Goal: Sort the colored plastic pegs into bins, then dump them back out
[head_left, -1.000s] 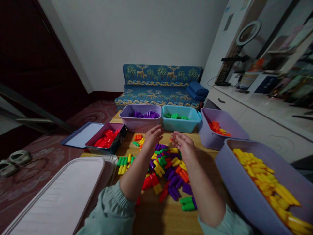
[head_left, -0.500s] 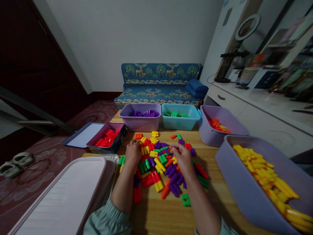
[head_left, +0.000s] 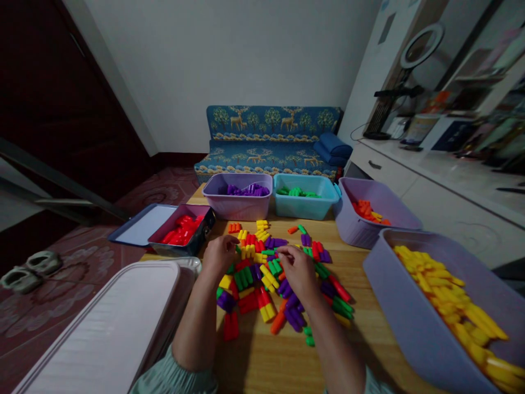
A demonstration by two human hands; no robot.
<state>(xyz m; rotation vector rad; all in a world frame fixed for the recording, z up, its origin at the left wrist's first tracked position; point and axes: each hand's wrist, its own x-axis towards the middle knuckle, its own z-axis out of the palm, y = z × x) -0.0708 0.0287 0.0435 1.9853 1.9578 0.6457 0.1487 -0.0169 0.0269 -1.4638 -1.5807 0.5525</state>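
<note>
At the middle of the pale wooden tabletop (head_left: 266,361), a loose heap of short plastic peg blocks (head_left: 262,290) in yellow, green, purple, red and orange, lying flat with long axes pointing every which way.

Left hand (head_left: 220,253): knuckles up at the heap's left edge, fingers curled down onto the pieces. Just beside it, to its right and toward the heap's middle, a cluster of yellow blocks (head_left: 247,250), long axes running roughly away from the body. Impossible to tell whether closed on a piece or merely resting, with the fingertips hidden under the hand.

Right hand (head_left: 296,269): set on the heap's centre, fingers drawn narrow and aimed forward-left, close to a few green blocks (head_left: 275,266). Grip contents not visible either. Yellow cluster between both hands, nearer the left.

Along the far edge, a lilac plastic bin of purple pieces (head_left: 238,205) touching a teal bin of green pieces (head_left: 303,207). To the right, a lilac bin of orange pieces (head_left: 361,230) and a large lilac bin of yellow pieces (head_left: 394,306). To the left, a dark tin of red pieces (head_left: 192,246) and a white lidded box (head_left: 102,323).

Beyond the table — a blue patterned sofa (head_left: 270,137) against a pale wall, a ring light (head_left: 422,46) on a white counter, and slippers (head_left: 24,271) on the floor.
</note>
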